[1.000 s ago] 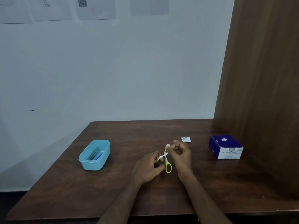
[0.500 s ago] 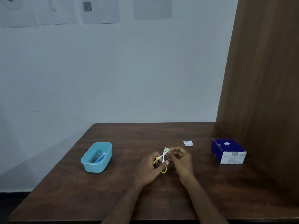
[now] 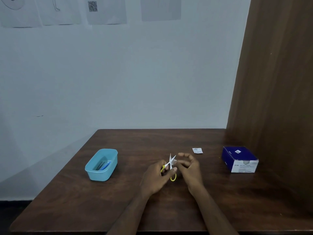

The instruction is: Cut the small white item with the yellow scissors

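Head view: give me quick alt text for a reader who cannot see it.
A left hand grips small yellow-handled scissors, blades open, beside the right hand, which pinches a small white piece at the blades, over a dark wooden table. A light blue tub sits left; a white sachet and blue box sit right.

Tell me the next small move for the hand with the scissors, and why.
Probably close the blades. The left hand grips the yellow-handled scissors with the blades spread in a V, and the right hand holds something small and white, too blurred to identify, right at the blades. Nothing shows between them and the tabletop to catch a cut piece.
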The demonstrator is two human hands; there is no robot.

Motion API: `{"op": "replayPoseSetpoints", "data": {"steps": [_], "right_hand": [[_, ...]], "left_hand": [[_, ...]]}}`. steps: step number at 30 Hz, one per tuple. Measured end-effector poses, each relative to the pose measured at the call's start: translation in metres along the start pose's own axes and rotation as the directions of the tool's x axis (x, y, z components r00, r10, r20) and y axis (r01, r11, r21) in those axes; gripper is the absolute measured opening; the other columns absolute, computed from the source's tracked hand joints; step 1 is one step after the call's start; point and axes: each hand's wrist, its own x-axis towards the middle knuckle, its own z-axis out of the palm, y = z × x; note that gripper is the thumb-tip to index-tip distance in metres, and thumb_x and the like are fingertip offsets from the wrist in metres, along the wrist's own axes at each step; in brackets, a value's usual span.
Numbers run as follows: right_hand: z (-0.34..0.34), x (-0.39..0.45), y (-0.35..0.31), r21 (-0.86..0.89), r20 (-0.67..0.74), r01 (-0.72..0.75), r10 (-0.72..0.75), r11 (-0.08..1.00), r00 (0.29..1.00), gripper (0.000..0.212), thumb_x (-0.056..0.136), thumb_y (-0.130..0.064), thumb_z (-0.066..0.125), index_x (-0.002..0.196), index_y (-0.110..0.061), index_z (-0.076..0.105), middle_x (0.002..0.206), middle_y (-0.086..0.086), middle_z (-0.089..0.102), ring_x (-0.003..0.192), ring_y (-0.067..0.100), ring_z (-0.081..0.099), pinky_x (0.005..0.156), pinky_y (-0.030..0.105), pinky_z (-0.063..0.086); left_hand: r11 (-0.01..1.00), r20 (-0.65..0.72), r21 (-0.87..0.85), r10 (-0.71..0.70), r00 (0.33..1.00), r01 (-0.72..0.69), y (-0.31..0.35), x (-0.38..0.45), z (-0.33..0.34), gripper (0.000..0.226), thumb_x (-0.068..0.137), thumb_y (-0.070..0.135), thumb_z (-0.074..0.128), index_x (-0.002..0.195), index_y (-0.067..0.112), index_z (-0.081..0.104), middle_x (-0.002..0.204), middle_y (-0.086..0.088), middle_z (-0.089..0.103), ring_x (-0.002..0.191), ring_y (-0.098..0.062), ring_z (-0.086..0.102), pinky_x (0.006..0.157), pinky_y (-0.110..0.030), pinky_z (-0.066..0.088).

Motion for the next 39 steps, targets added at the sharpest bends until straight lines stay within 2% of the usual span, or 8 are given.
{"op": "replayPoseSetpoints", "data": {"steps": [4,10,14,17,20,26,31,39], "right_hand": [[0.0,-0.0032,-0.0066,0.058,0.069,-0.004,0.0,0.998,0.998,0.038,0.09,0.009,0.073,0.12,-0.012,0.065,0.093,0.013,0.083,0.08,0.017,0.076,0.073,0.028,0.057],[-0.0064,0.0055,-0.0029,0.207,-0.178,-0.006,0.043,0.978,0.983,0.037,0.09,0.013,0.072,0.121,-0.006,0.066,0.09,0.013,0.081,0.062,0.01,0.067,0.059,0.022,0.053],[-0.0002,-0.0019,-0.003,0.044,0.025,-0.024,0.023,0.999,0.999,0.036,0.092,0.01,0.071,0.122,-0.009,0.062,0.093,0.011,0.083,0.077,0.011,0.076,0.069,0.021,0.057],[0.0015,-0.004,-0.0071,0.059,0.107,-0.004,-0.002,0.998,0.994,0.038,0.093,0.012,0.068,0.125,-0.009,0.061,0.095,0.014,0.083,0.084,0.02,0.078,0.074,0.026,0.06],[-0.0013,-0.0034,-0.011,0.153,0.078,-0.004,-0.008,0.988,0.997,0.041,0.093,0.012,0.068,0.126,-0.011,0.06,0.101,0.016,0.082,0.086,0.029,0.077,0.075,0.031,0.062],[-0.004,0.0044,-0.0036,0.2,-0.104,-0.024,0.046,0.979,0.994,0.041,0.089,0.009,0.076,0.125,-0.007,0.063,0.086,0.006,0.083,0.066,0.012,0.071,0.061,0.024,0.056],[0.0017,-0.001,-0.0032,0.059,0.068,-0.039,0.035,0.997,0.997,0.041,0.09,0.013,0.071,0.123,-0.01,0.06,0.088,0.016,0.082,0.076,0.018,0.076,0.074,0.032,0.057],[-0.003,0.0055,-0.0037,0.222,-0.103,-0.003,0.026,0.975,0.994,0.036,0.088,0.002,0.08,0.118,-0.013,0.066,0.089,0.01,0.08,0.07,0.014,0.067,0.059,0.025,0.051]], "left_hand": [[1.0,0.001,0.009,0.009,1.0,-0.009,0.0026,-0.001,-0.0002,0.048,0.093,0.062,0.069,0.075,0.027,0.043,0.063,0.021,0.054,0.059,-0.003,0.048,0.058,-0.023,0.035],[1.0,0.034,0.004,0.019,0.999,-0.019,0.001,-0.0012,-0.0008,0.049,0.089,0.071,0.067,0.073,0.031,0.043,0.063,0.017,0.049,0.059,-0.004,0.044,0.061,-0.029,0.037],[0.999,0.034,-0.021,0.048,0.998,-0.047,-0.0012,-0.0004,-0.0007,0.049,0.09,0.071,0.065,0.071,0.032,0.043,0.061,0.014,0.044,0.058,-0.005,0.041,0.061,-0.031,0.036],[0.999,0.052,-0.009,0.038,0.998,-0.038,-0.0009,-0.0002,-0.0009,0.052,0.09,0.076,0.061,0.073,0.029,0.045,0.062,0.014,0.045,0.057,-0.005,0.042,0.061,-0.033,0.037],[0.998,0.089,0.038,0.038,0.995,-0.042,0.0005,0.0001,-0.0012,0.055,0.09,0.077,0.061,0.077,0.024,0.049,0.063,0.014,0.048,0.058,-0.004,0.044,0.06,-0.03,0.035],[1.0,0.055,0.008,0.028,0.998,-0.028,0.0011,-0.001,-0.0021,0.062,0.088,0.076,0.064,0.076,0.019,0.043,0.063,0.014,0.045,0.058,-0.005,0.041,0.06,-0.03,0.035],[0.999,0.038,-0.035,0.044,0.998,-0.042,-0.0006,-0.0009,-0.0012,0.054,0.09,0.072,0.065,0.072,0.026,0.042,0.062,0.013,0.043,0.058,-0.006,0.039,0.06,-0.032,0.035],[0.995,0.103,0.09,0.033,0.994,-0.043,0.0011,-0.0007,-0.0011,0.066,0.087,0.081,0.06,0.078,0.017,0.044,0.063,0.012,0.046,0.057,-0.006,0.041,0.06,-0.031,0.035]]}}
